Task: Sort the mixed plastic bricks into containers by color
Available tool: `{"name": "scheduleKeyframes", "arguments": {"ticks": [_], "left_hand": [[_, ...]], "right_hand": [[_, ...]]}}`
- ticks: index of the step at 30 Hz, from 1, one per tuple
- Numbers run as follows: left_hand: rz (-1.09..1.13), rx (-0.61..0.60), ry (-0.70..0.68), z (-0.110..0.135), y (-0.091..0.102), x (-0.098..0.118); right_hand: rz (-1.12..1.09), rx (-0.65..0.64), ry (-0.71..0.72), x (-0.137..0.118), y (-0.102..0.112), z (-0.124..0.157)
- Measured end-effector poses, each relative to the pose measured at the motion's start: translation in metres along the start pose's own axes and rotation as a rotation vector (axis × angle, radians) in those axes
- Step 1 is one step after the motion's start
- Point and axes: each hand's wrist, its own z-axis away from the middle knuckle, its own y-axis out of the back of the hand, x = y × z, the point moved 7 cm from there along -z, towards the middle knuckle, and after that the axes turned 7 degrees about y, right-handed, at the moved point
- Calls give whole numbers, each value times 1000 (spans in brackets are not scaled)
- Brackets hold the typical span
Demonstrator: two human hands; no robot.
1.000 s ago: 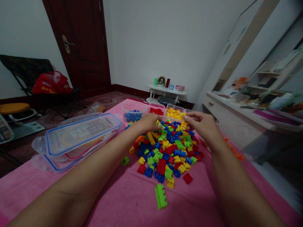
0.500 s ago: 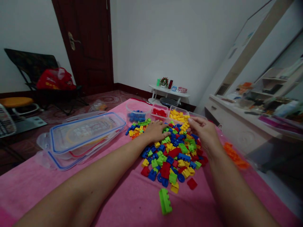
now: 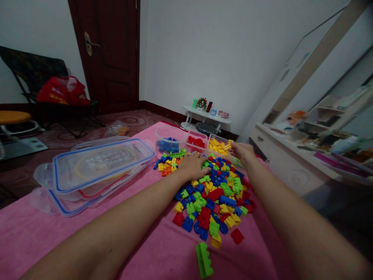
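Note:
My left hand [image 3: 191, 167] lies over the far left part of a heap of toy building bricks [image 3: 215, 194], palm down with its fingers stretched out. My right hand [image 3: 244, 152] pinches a yellow building brick [image 3: 229, 144] at the near right edge of a clear container of yellow bricks [image 3: 217, 147]. Beside that stand a clear container of red bricks [image 3: 196, 141] and a round one of blue bricks [image 3: 168, 144]. A long green brick [image 3: 204, 259] lies apart, near the front.
Stacked clear lids [image 3: 101, 167] with blue and red seals lie at the left on the pink cloth [image 3: 140, 249]. Beyond the table are a white low shelf [image 3: 206, 114], a chair with a red bag [image 3: 62, 91], and a cluttered dresser [image 3: 294, 155] at the right.
My right hand has carried the yellow brick from above the heap forward to the yellow container. My left hand stays over the heap. The view has shifted slightly.

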Motion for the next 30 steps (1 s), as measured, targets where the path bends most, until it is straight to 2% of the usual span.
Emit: {"name": "scheduleKeyframes", "arguments": {"ticks": [5,8,13,16,19,23,25,28,30], "left_hand": [[19,-6,-2,1,1,1],[14,-12,5,1,2,1],[4,-12,12,2,3,2],[3,-8,13,2,3,1],[7,3,5,3,4,2],[7,7,3,2,4,2],[1,6,9,2,5,2],[-1,7,4,2,5,3],[2,7,3,3,5,3]], "right_hand": [[132,-37,129,-9,1,-9],[274,-171,205,-7,-12,2],[490,-471,404,1,-50,34],[605,-521,497,5,-60,46],[681,-466,569,1,-55,48],[763,-396,607,-11,-37,39],[845,-473,610,-11,-35,38],[1006,-655,607,-4,-39,45],[1066,-709,605,0,-42,50]]}}
